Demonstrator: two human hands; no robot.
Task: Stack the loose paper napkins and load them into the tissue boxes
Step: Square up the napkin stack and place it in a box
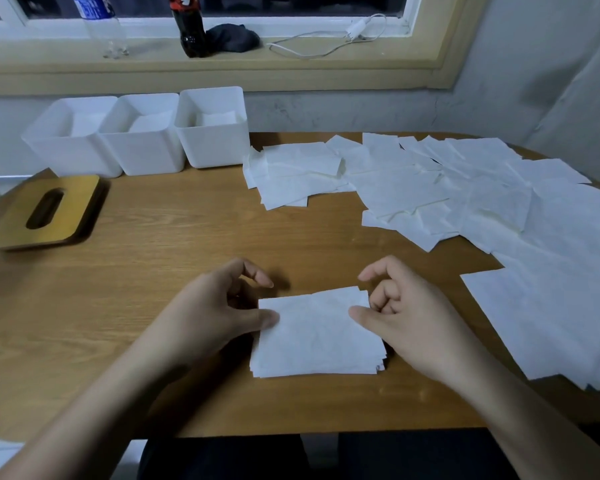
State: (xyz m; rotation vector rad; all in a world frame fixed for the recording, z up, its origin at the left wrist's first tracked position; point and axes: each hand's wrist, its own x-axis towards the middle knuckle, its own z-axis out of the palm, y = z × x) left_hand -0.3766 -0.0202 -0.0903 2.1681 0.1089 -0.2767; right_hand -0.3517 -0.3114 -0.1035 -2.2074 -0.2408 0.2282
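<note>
— Three white square plastic tissue boxes [149, 157] stand in a row at the back left of the brown wooden table [187, 244]. How full are they?

— Each shows some white sheets inside, low down. None looks full to me, and all three stand uncovered. A flat wooden lid [73, 202] with an oval slot lies apart from them, near the left edge.

— And the loose white paper napkins [482, 195]?

— Plenty left. They spread overlapping across the whole right side of the table, from the back edge down to the near right.

— So where is the work now?

— At the front, in the middle: a neat stack [316, 337] of napkins lies flat between the hands.

— Grasped?

— The left hand [208, 313] has its thumb [267, 318] on the stack's left edge; the right hand [406, 320] has its thumb [357, 313] on the right side. Fingers are curled, forefingers lifted clear. Whether any reach under the edges to pinch, I cannot tell.

— Your reckoning?

— Perhaps midway. This stack must still go into a box, the spread gathered, the lid fitted.
</note>
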